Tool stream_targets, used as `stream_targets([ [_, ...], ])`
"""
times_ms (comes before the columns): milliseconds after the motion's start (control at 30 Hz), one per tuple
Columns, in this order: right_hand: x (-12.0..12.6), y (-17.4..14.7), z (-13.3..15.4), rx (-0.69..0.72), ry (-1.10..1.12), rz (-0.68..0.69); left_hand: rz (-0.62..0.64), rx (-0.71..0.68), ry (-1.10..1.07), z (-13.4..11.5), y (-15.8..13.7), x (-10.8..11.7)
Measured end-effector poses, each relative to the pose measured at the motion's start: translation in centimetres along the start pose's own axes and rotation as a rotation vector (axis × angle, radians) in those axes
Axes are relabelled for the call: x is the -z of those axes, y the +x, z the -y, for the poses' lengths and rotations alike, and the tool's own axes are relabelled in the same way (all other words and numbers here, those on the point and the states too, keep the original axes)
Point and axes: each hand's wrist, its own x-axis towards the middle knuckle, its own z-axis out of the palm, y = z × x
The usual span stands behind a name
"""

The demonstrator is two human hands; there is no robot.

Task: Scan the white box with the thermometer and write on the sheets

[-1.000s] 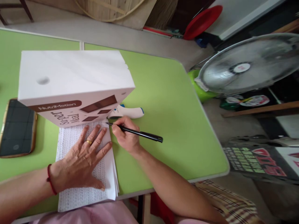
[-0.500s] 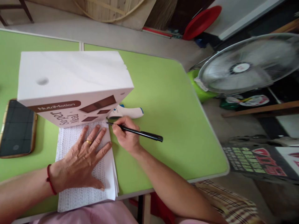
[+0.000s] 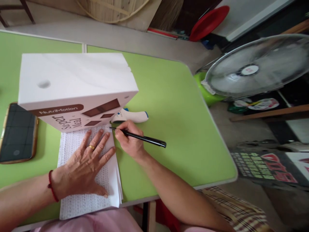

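Observation:
Spread flat, my left hand point(image 3: 84, 166) presses on a stack of paper sheets point(image 3: 79, 206) covered in rows of small handwriting. My right hand point(image 3: 130, 138) is closed around a black pen point(image 3: 152, 140), whose tip touches or hovers just over the top right corner of the top sheet; I cannot tell which. Right behind the paper stands a white NutriMotion box point(image 3: 77, 77), hiding the sheets' far edge. A white and blue handheld thermometer point(image 3: 135, 116) lies beside the box, just beyond my right hand.
A smartphone point(image 3: 19, 132) in a brown-edged case lies on the green table point(image 3: 173, 106) at the left. Past the table's right edge stands a large fan point(image 3: 249, 70). A red plastic stool or basin point(image 3: 209, 23) is farther back on the floor.
The pen's back end has shifted slightly left and my right hand has moved a little with it. My left hand, the paper and the box stay in place.

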Motion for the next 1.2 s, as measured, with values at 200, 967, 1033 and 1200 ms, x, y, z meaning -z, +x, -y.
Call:
stream_targets([
  [200,0.05,-0.07,-0.04,-0.004,0.015,-0.003,-0.003,0.004,-0.003,0.02,0.00,-0.06],
  [967,0.12,-0.09,-0.18,-0.035,0.017,-0.033,-0.030,0.002,0.005,0.11,-0.07,-0.22],
  [1033,0.13,-0.08,-0.16,-0.028,0.029,-0.028,-0.028,0.002,0.009,0.08,-0.06,-0.16],
  [1200,0.25,-0.05,-0.19,-0.026,0.029,-0.017,-0.029,0.000,0.017,0.05,-0.04,-0.16],
])
